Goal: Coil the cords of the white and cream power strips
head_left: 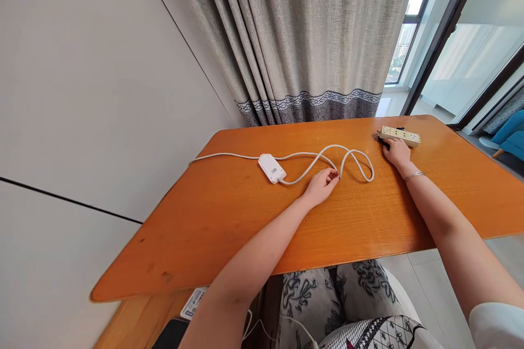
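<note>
A white cable [327, 148] lies in loose loops on the wooden table, joined to a flat white box [272, 168] with a small label. My left hand [323, 185] pinches the cable between thumb and fingers, to the right of the box. Farther right, my right hand [396, 152] has its fingers curled around a small black piece [383, 142], which looks like a plug or cord end. That hand touches the front left of a cream power strip [403, 135]; its fingers partly hide the black piece.
The orange-brown wooden table [221, 218] has a pale wall [82, 92] along its left side. Behind it hangs a grey curtain [315, 38]. A lower ledge with a black item [171, 334] and a white labelled item [194, 303] sits below the near edge.
</note>
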The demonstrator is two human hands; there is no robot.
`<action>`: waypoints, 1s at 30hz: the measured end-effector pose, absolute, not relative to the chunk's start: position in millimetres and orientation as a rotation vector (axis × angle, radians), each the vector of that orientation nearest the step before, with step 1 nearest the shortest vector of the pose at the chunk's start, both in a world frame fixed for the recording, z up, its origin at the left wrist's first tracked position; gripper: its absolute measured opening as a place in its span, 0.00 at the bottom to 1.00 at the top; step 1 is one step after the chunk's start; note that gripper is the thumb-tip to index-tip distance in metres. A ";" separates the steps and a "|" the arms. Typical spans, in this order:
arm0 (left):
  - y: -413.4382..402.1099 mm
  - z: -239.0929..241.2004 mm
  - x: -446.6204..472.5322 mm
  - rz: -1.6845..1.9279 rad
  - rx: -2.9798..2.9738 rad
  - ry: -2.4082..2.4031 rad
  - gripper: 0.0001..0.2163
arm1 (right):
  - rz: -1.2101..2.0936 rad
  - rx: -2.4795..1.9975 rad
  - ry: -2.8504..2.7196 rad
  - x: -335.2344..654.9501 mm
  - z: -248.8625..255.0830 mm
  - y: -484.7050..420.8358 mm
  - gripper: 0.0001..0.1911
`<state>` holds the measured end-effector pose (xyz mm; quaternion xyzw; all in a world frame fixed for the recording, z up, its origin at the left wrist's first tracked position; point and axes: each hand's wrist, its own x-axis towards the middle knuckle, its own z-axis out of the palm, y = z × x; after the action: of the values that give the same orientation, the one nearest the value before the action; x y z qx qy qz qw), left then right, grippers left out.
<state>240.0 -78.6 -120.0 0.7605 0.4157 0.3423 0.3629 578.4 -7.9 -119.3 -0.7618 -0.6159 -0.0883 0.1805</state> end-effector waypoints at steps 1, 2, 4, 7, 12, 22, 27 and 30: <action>-78.7 -119.9 239.8 0.881 1.965 1.068 0.04 | -0.242 -2.152 -1.741 578.5 -119.2 -7.7 0.21; -78.9 -119.6 239.7 0.880 1.973 1.066 0.04 | -0.231 -2.154 -1.740 578.8 -119.0 -7.6 0.21; -79.1 -118.9 239.6 0.875 1.987 1.064 0.04 | -0.202 -2.159 -1.735 579.8 -118.5 -7.5 0.21; -79.3 -117.8 239.7 0.871 2.000 1.065 0.05 | -0.164 -2.165 -1.722 581.9 -117.8 -7.4 0.21; -79.4 -117.4 239.6 0.868 2.007 1.067 0.05 | -0.106 -2.164 -1.680 584.8 -117.0 -6.9 0.20; -78.6 -120.0 238.6 0.881 2.009 1.038 0.05 | -0.063 -2.094 -1.366 585.8 -117.9 -9.0 0.21; -79.3 -118.8 238.9 0.873 2.001 1.040 0.05 | -0.102 -2.006 -1.083 598.0 -118.9 -8.5 0.28; -79.8 -118.0 239.0 0.867 1.999 1.047 0.05 | -0.116 -1.978 -0.993 604.7 -118.9 -7.6 0.30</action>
<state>239.0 -79.8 -118.0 0.7733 0.4051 0.3353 0.3541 604.7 -7.6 -118.9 -0.7987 -0.4009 -0.0469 0.4462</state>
